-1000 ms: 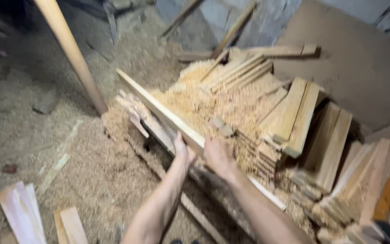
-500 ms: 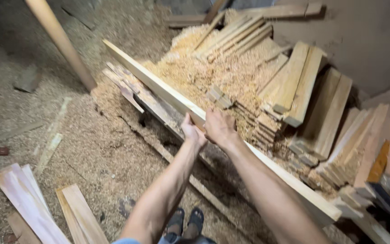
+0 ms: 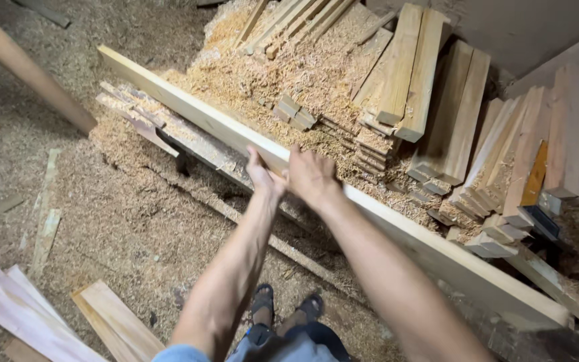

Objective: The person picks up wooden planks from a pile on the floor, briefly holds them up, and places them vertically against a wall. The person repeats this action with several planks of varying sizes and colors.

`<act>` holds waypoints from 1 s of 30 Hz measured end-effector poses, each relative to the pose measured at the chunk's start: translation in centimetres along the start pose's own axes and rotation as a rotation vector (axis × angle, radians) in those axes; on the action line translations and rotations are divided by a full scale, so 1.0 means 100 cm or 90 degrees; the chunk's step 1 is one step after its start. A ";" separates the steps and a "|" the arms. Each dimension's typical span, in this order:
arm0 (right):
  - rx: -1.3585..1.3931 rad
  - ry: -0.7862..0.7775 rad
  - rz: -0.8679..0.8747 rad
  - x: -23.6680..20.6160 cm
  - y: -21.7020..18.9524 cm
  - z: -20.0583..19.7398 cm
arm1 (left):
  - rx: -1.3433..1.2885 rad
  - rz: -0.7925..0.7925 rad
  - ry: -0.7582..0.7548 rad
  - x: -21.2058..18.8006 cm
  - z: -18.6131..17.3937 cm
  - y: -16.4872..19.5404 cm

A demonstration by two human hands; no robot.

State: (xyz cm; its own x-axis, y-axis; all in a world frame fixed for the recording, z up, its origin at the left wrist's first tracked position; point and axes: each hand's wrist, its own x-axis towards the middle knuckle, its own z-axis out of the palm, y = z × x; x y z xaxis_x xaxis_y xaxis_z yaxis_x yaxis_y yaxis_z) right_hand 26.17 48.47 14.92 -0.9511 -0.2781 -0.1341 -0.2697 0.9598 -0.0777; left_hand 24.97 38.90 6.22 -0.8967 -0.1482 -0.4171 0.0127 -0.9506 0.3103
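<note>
Sawdust (image 3: pixel 283 74) buries part of the stacked boards (image 3: pixel 370 144), and the pole (image 3: pixel 25 70) leaves the frame's left edge.

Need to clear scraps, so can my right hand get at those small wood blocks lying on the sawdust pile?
Probably yes: the right hand grips the long plank, and the small blocks lie uncovered just beyond it.

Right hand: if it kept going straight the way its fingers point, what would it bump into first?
The right hand grips the long plank. Straight beyond it, it would probably first meet the sawdust-covered stack of short boards, though depth is hard to judge.
</note>
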 end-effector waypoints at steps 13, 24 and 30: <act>0.072 -0.024 0.017 -0.084 0.106 -0.004 | 0.027 0.039 -0.141 0.041 -0.011 -0.006; 0.052 0.298 -0.068 -0.187 0.295 -0.040 | 0.088 -0.063 -0.299 -0.066 0.072 -0.154; 0.054 0.343 -0.093 -0.239 0.397 -0.079 | 0.166 -0.021 -0.288 -0.162 0.146 -0.235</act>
State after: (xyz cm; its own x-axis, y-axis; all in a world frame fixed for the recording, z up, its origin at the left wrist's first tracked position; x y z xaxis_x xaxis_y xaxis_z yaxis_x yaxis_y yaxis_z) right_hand 36.99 93.53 22.81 -0.8532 -0.3271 0.4064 -0.4120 0.9003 -0.1404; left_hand 32.72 67.66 18.11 -0.9970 0.0683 -0.0370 -0.0775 -0.8447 0.5295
